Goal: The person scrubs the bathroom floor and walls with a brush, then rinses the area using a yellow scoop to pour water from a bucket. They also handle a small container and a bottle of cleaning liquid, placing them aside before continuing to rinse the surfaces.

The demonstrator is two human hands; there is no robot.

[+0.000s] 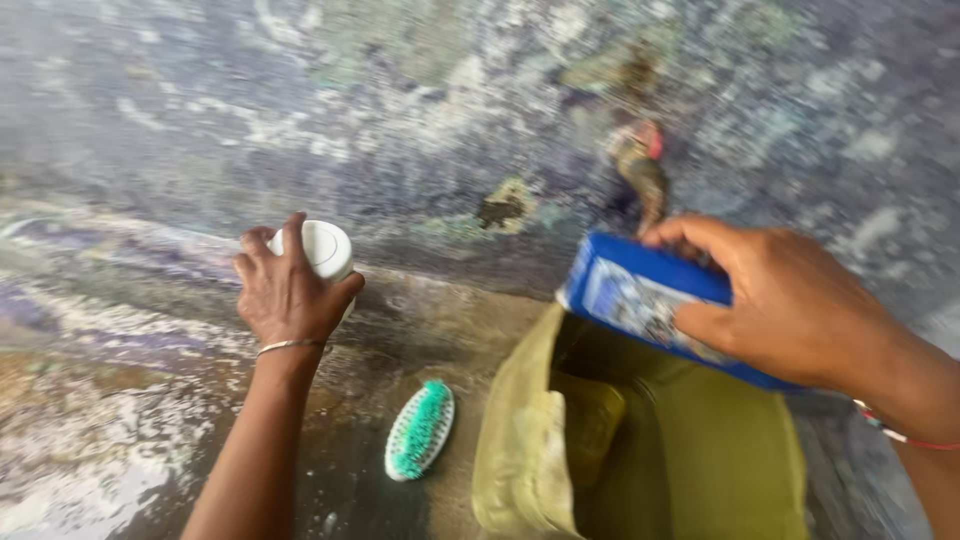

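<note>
My left hand (287, 295) grips a white plastic bottle (325, 247) by its top, held low near the foot of a stained wall. My right hand (790, 300) holds a blue box (640, 295) tilted over an olive-green tub (520, 440) of murky water. A yellow-green object (590, 420) lies sunk in the tub. A scrub brush (420, 430) with green bristles lies on the wet ground between my left arm and the tub.
A mottled, peeling wall (450, 110) fills the background, with an old tap (642, 170) sticking out just above the blue box. The ground (90, 440) on the left is wet and stained.
</note>
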